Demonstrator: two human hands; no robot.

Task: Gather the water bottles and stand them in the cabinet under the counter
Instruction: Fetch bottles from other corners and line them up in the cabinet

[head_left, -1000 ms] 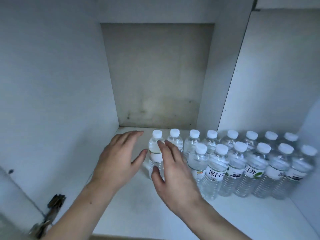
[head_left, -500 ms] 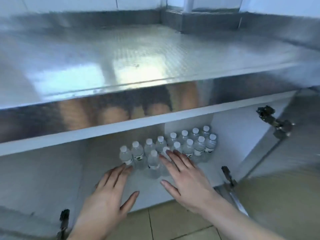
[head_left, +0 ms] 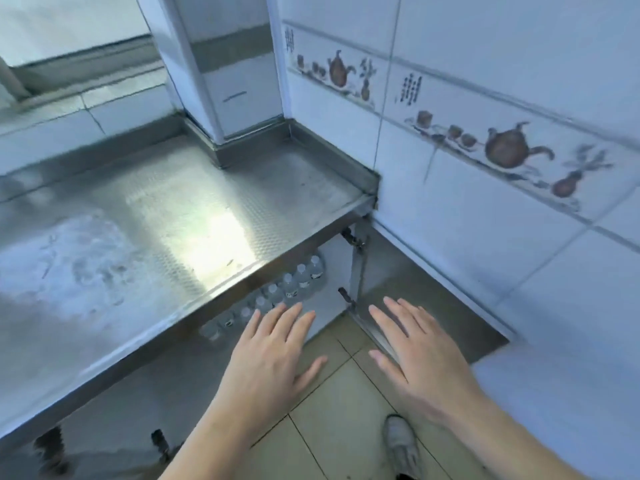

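My left hand and my right hand hover side by side, palms down, fingers straight and spread, holding nothing, above the tan floor tiles in front of the stainless-steel counter. The water bottles stand upright with white caps in a row inside the cabinet under the counter's front edge; the nearest ones are partly hidden behind my left fingertips. The cabinet door stands swung open to the right, against the tiled wall with its teapot border. One grey shoe shows below my right forearm.
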